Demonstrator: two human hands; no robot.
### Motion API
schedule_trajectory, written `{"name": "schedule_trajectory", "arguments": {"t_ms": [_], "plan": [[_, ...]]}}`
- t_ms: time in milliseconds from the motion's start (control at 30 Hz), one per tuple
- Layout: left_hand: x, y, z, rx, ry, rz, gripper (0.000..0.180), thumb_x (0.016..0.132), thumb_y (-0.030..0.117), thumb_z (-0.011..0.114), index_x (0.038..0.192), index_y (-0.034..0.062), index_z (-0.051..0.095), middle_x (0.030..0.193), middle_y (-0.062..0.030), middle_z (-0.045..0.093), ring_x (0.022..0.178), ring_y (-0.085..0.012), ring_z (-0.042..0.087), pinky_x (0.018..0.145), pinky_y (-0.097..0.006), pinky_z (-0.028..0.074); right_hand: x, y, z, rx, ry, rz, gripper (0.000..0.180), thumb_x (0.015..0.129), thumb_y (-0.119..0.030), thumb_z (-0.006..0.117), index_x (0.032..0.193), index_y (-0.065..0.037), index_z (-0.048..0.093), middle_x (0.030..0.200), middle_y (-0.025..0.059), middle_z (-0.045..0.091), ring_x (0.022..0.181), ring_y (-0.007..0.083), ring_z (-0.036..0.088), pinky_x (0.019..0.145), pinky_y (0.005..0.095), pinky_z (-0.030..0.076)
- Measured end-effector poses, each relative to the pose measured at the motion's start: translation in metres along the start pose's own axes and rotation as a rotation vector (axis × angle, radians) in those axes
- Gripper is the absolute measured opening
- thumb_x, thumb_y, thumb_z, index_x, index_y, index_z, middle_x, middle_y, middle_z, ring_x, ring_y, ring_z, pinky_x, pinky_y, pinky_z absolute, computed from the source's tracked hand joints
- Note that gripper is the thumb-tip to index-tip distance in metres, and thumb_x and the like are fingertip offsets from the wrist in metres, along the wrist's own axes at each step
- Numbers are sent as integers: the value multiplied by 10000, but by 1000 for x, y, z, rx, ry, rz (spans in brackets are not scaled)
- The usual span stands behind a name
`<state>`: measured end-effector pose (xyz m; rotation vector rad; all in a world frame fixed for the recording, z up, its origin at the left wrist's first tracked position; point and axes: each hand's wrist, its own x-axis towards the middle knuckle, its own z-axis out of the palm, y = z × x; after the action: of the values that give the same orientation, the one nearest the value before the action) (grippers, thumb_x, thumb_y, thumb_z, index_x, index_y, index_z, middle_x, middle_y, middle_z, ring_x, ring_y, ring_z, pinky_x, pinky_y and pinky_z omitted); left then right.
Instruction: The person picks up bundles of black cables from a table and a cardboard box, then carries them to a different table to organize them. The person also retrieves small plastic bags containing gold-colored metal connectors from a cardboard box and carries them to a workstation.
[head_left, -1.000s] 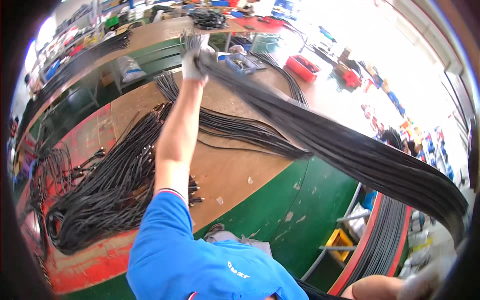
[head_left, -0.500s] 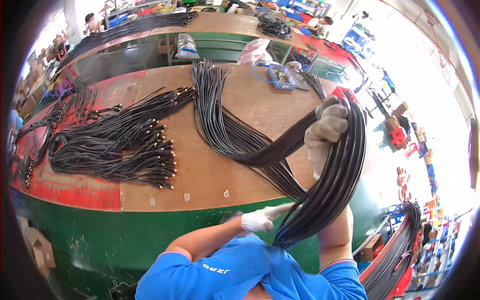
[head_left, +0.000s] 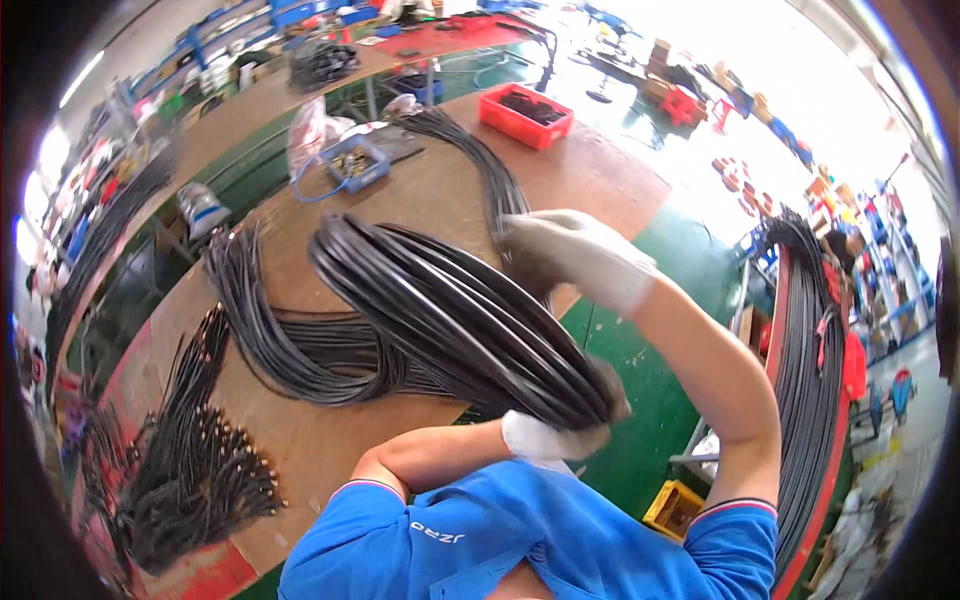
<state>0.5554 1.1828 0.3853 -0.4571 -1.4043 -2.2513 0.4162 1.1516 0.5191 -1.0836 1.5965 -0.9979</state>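
Note:
A thick bundle of black cables (head_left: 450, 310) is raised and bent in front of me, slanting from upper left down to the lower right. My left hand (head_left: 555, 438), in a white glove, is closed around its lower right end; part of the fingers is hidden by the cables. Beyond the bundle, my gloved right hand (head_left: 575, 250) reaches over the bench beside more black cables (head_left: 485, 165). Motion smears its fingers, so its grip does not show. Further black cables (head_left: 270, 340) lie in a curve on the brown bench (head_left: 330, 440), left of the raised bundle.
Cables with metal ends (head_left: 210, 480) lie at the bench's left. At its far side are a blue bin (head_left: 355, 165) of small parts and a red crate (head_left: 525, 115). A rack of long cables (head_left: 800, 400) stands to my right, near a yellow crate (head_left: 673, 508).
The view has turned to the right. My right hand has come off the upper part of the bundle. The bundle has tipped leftward, and my left hand has closed around its lower end.

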Motion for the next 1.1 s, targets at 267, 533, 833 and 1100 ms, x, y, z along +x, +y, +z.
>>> {"name": "schedule_trajectory", "arguments": {"t_ms": [267, 533, 833, 1100], "plan": [[132, 22, -24, -474, 295, 291, 290, 865, 211, 639, 1119, 81, 589, 847, -60, 618, 819, -209, 606, 806, -394, 491, -204, 288, -68, 1130, -16, 459, 1007, 873, -847, 306, 1056, 73, 675, 837, 209, 704, 694, 300, 686, 675, 448, 565], [191, -19, 7, -456, 367, 334, 342, 883, 253, 644, 1170, 74, 591, 896, -23, 599, 825, -184, 564, 837, -368, 453, -99, 324, -25, 1817, -180, -52, 1269, 679, -953, 387, 1447, 57, 391, 1426, 241, 509, 1285, 378, 524, 1083, 506, 428], [171, -17, 17, -430, 488, 320, 377, 877, 294, 627, 1182, 73, 603, 906, -8, 599, 805, -174, 551, 809, -372, 443, -46, 405, -157, 2065, 934, -193, 827, 954, -739, 299, 1220, 22, 479, 1008, 238, 640, 885, 381, 643, 822, 540, 556], [137, -15, -48, -540, 481, 440, 348, 897, 334, 650, 1120, 83, 561, 744, 73, 406, 646, -87, 390, 650, -280, 335, -14, 536, -401, 1557, 977, -720, 396, 929, -536, 563, 853, -169, 687, 829, 32, 713, 847, 298, 679, 800, 496, 568]]}}
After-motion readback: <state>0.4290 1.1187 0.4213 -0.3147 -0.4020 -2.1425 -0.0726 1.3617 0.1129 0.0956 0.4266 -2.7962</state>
